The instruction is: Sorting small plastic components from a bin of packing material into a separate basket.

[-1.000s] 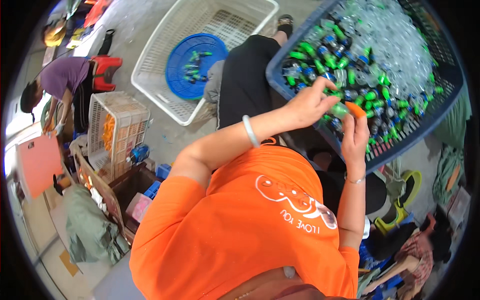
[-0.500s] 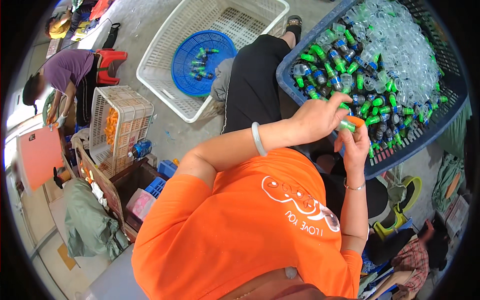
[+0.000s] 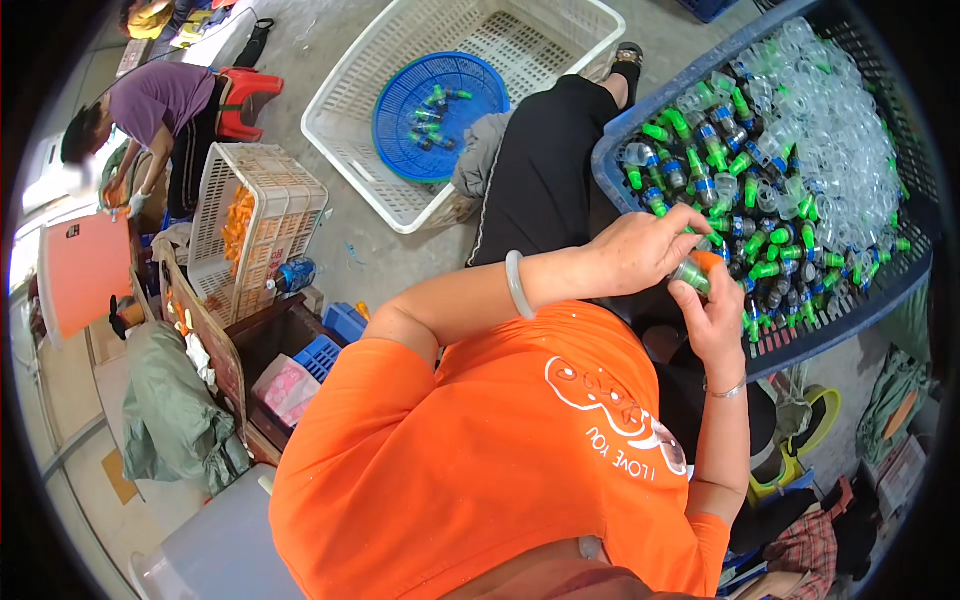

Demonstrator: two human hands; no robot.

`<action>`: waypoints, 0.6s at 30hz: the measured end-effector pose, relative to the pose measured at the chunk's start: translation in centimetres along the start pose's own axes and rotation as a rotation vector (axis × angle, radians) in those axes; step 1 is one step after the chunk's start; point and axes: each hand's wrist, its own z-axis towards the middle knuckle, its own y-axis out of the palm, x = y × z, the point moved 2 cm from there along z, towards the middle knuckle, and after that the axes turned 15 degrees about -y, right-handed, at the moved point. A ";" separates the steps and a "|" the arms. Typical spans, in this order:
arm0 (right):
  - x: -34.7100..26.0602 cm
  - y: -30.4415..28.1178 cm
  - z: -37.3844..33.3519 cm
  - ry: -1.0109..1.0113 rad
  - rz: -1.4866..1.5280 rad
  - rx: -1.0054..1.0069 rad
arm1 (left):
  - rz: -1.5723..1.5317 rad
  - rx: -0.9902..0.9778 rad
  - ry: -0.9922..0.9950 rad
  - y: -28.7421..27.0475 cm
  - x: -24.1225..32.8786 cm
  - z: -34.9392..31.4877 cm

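Note:
Held in my right hand [image 3: 716, 325] is a small clear plastic cup [image 3: 690, 274] with green showing through it, between thumb and fingers. An orange covering [image 3: 708, 262] shows at those fingers. My left hand [image 3: 645, 250] bends over the cup, fingertips curled together close to its upper end; what they pinch, if anything, is hidden. Both hands are at the near edge of a big dark blue basket [image 3: 625, 180]. Inside it lie several small dark bottles with green tips [image 3: 715, 150] and a heap of loose clear cups [image 3: 830, 130].
Ahead to the left, a white crate [image 3: 345, 165] holds a blue round basket [image 3: 395, 105] with several green-tipped bottles. Farther left are a crate [image 3: 300, 180] with orange pieces, a wooden box [image 3: 225, 345] and a person [image 3: 165, 100] bending beside a red stool [image 3: 245, 100]. Another person sits at lower right.
The whole view has shifted, so the baskets appear farther right. My hands stay together at the cup, which is now tilted more upright; my left fingertips have curled in.

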 end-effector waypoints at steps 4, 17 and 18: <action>0.5 2.9 0.6 0.178 0.284 0.029 | 0.089 0.121 -0.018 -1.6 -1.3 -1.5; 4.1 6.1 0.5 0.065 -0.216 0.177 | 0.330 1.018 -0.663 -25.8 -24.9 -2.3; 4.5 6.3 0.4 0.056 -0.266 0.170 | 0.326 1.021 -0.663 -26.2 -27.6 -2.1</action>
